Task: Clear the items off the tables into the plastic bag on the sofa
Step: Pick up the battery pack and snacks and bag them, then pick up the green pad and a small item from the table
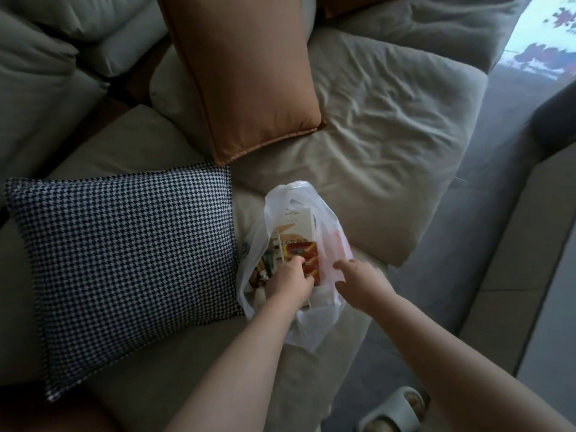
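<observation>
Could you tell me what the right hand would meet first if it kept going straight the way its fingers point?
Probably the plastic bag's right-hand wall, just beyond the right hand's fingertips; depth is unclear.

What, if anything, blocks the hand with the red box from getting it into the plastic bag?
Nothing visible does. The left hand is already inside the open mouth of the plastic bag, gripping the red box there. The right hand is at the bag's right edge, beside the opening.
</observation>
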Demonstrator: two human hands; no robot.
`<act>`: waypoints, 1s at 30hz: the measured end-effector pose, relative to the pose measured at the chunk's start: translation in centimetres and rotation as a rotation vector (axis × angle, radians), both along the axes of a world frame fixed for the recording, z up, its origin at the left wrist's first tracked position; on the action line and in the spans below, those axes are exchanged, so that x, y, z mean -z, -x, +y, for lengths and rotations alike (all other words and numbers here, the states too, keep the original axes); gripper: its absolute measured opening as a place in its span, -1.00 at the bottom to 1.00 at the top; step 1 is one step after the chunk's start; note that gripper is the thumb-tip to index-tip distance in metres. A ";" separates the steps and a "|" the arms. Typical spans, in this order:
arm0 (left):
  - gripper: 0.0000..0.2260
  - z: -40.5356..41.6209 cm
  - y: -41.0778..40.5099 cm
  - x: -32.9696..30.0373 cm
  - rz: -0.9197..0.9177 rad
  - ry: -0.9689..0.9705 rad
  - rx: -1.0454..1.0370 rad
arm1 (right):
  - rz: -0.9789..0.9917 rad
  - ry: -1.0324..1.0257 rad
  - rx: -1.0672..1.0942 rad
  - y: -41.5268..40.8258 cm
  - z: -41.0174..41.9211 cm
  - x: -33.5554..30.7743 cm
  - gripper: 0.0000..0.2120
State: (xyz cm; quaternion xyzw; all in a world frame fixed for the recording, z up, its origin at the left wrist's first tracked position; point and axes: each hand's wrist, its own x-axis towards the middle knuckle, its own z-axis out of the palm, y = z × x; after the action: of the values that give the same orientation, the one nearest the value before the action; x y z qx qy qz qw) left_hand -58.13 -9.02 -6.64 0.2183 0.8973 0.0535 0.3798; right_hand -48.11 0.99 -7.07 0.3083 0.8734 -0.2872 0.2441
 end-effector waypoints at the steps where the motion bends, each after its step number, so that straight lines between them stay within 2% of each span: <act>1: -0.68 0.5 -0.8 -0.3 0.006 0.012 0.049 | -0.009 -0.017 0.009 -0.9 0.4 -0.2 -0.66; 3: -0.74 1.6 -2.5 -0.7 0.008 0.035 0.126 | -0.021 -0.035 0.049 -3.1 1.4 -0.6 -0.63; 8: -0.67 5.0 -7.5 -0.9 -0.042 0.076 0.242 | -0.069 -0.052 0.167 -9.6 4.0 -1.2 -0.62; 13: -0.69 9.1 -13.6 -1.3 -0.080 0.069 0.357 | -0.093 -0.081 0.304 -17.6 6.5 -1.3 -0.67; 17: -0.71 12.0 -18.6 -1.2 -0.102 0.051 0.410 | -0.118 -0.071 0.410 -23.7 8.5 -1.0 -0.63; 23: -0.69 16.0 -27.5 -0.4 -0.074 0.086 0.620 | -0.173 -0.049 0.580 -33.4 10.4 0.2 -0.65; 30: -0.67 19.3 -36.9 0.6 -0.064 0.071 0.846 | -0.174 -0.052 0.773 -43.6 10.9 1.4 -0.59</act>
State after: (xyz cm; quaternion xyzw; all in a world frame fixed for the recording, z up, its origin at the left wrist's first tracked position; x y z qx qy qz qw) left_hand -21.19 10.28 -7.20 0.5522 0.7177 -0.1312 0.4035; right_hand -4.48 11.92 -8.50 0.6437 0.6759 -0.3086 0.1833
